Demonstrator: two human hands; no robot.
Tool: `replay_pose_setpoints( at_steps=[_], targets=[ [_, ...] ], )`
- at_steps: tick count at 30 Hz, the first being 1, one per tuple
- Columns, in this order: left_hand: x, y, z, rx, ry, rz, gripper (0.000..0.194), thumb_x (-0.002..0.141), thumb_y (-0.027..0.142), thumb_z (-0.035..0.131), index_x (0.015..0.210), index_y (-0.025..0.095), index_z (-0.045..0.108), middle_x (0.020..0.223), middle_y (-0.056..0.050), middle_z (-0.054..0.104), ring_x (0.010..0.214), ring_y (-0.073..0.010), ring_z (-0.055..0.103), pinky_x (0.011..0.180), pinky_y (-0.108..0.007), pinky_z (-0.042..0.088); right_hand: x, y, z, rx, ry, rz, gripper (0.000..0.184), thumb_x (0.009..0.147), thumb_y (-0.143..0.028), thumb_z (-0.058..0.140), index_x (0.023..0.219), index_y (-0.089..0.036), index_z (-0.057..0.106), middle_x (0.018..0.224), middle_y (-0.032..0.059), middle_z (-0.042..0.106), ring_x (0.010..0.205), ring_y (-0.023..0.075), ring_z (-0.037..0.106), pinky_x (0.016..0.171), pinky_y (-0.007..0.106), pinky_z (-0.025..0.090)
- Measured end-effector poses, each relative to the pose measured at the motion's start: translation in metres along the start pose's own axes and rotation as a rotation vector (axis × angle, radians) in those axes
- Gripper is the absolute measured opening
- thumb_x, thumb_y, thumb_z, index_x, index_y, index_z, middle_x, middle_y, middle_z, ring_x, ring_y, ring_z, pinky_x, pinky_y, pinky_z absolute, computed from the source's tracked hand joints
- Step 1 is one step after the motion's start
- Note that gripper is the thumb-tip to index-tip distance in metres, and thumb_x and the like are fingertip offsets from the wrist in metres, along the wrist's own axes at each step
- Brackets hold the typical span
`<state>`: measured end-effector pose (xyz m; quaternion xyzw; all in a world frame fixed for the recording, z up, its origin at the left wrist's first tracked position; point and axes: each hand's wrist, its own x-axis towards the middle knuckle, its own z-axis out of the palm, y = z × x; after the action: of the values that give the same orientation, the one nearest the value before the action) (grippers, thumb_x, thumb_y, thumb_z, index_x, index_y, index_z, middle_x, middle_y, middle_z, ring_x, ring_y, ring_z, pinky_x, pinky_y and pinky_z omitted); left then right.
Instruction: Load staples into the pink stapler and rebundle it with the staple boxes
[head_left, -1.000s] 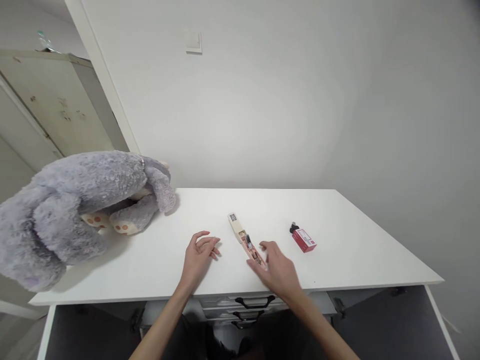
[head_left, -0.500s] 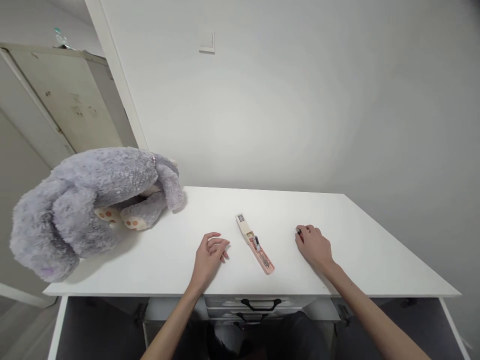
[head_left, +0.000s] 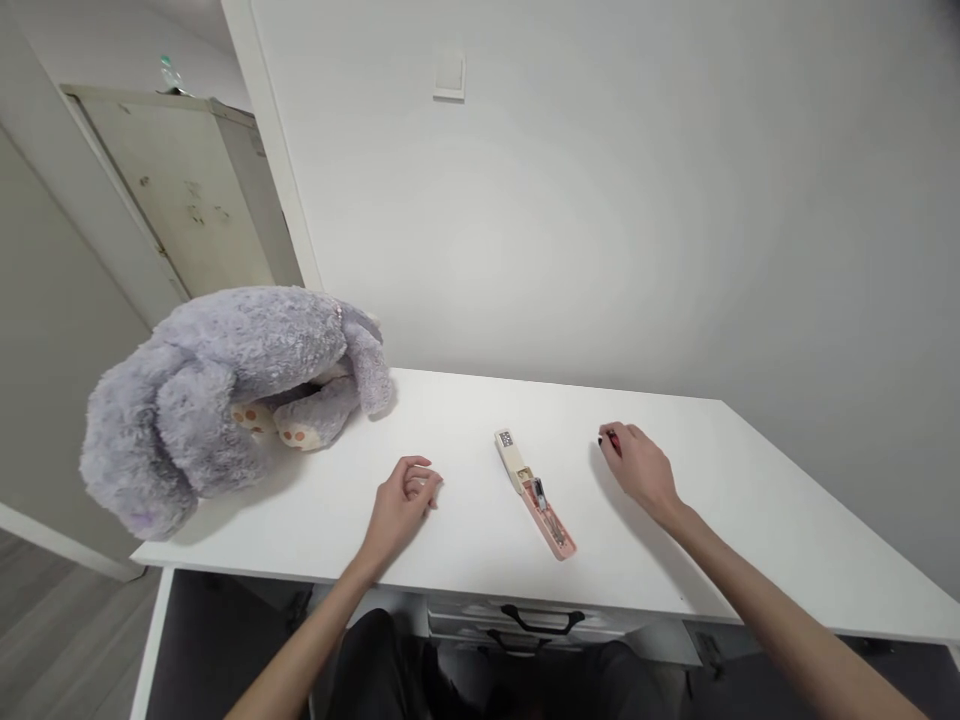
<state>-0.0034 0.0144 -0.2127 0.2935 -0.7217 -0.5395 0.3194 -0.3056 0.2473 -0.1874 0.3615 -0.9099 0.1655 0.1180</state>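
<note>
On the white tabletop [head_left: 465,540] lies a slim case [head_left: 534,495], opened out lengthwise. Its far half is cream with a small dark-patterned patch at the end; the near half is pink and holds small metal-looking parts too fine to name. To its left, my left hand [head_left: 400,503] rests near the table with loosely bent fingers, apart from the case and with nothing visible in them. My right hand [head_left: 641,468], to the right of the case, closes its fingers around a small red and black object [head_left: 614,441]. Most of that object is hidden.
A large grey-lilac plush toy [head_left: 247,350] sits at the table's left end. Behind the table rises a white wall with a switch [head_left: 449,78]. Drawers with black handles [head_left: 541,622] sit under the front edge. A pale cabinet [head_left: 180,200] stands beyond the doorway.
The view has shifted, so most of the scene sits further right. My right hand has risen slightly and moved away from me, still around the red and black object. My left hand has drawn away from the case.
</note>
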Motion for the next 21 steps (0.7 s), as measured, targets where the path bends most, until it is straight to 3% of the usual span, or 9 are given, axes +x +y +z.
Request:
replay_pose_setpoints(
  at_steps=[3,5,8,10,14,21],
  targets=[
    [0.011,-0.004,-0.031,0.084,0.103,0.014,0.035,0.087,0.048,0.069,0.106,0.020,0.060,0.090,-0.003,0.072,0.055,-0.0125,0.062,0.049,-0.024,0.046,0.011,-0.067,-0.023,0.167,0.064,-0.228,0.030,0.105,-0.028,0.042,0.123,-0.024,0.065,0.123,0.0124,0.067,0.102,0.0243,0.066,0.078,0.033,0.048],
    [0.015,-0.006,-0.041,0.051,0.171,0.006,0.033,0.089,0.048,0.066,0.106,0.020,0.059,0.084,-0.001,0.070,0.052,-0.0124,0.060,0.050,-0.025,0.046,0.008,-0.124,-0.032,0.266,0.012,-0.449,0.029,0.106,-0.026,0.040,0.122,-0.025,0.065,0.122,0.0107,0.067,0.105,0.0235,0.065,0.083,0.033,0.049],
    [0.013,-0.009,-0.042,0.044,0.253,0.010,0.031,0.097,0.047,0.054,0.111,0.020,0.057,0.066,0.005,0.059,0.049,-0.0129,0.055,0.052,-0.026,0.045,-0.004,-0.204,-0.023,0.255,-0.178,-0.702,0.026,0.105,-0.023,0.043,0.118,-0.025,0.066,0.116,0.0099,0.068,0.105,0.0245,0.063,0.081,0.033,0.048],
    [0.010,-0.012,-0.040,0.057,0.323,0.011,0.032,0.101,0.047,0.046,0.115,0.020,0.056,0.060,0.007,0.052,0.049,-0.0138,0.052,0.054,-0.026,0.044,-0.009,-0.242,-0.005,0.213,-0.295,-0.739,0.024,0.104,-0.019,0.044,0.114,-0.023,0.066,0.115,0.0112,0.068,0.105,0.0255,0.063,0.079,0.032,0.048],
    [0.007,-0.020,-0.039,0.071,0.433,0.005,0.033,0.102,0.047,0.043,0.116,0.020,0.055,0.066,0.004,0.055,0.053,-0.0159,0.054,0.058,-0.029,0.045,-0.007,-0.282,0.037,0.246,-0.353,-0.733,0.022,0.105,-0.021,0.045,0.115,-0.022,0.065,0.114,0.0110,0.070,0.102,0.0251,0.066,0.074,0.031,0.047],
    [0.009,-0.024,-0.040,0.109,0.477,0.013,0.025,0.101,0.041,0.045,0.110,0.021,0.057,0.081,-0.003,0.063,0.068,-0.0194,0.060,0.068,-0.032,0.048,0.021,-0.298,0.070,0.349,-0.447,-0.733,0.024,0.109,-0.034,0.043,0.124,-0.025,0.059,0.123,0.0075,0.070,0.106,0.0217,0.067,0.079,0.029,0.045]
  ],
)
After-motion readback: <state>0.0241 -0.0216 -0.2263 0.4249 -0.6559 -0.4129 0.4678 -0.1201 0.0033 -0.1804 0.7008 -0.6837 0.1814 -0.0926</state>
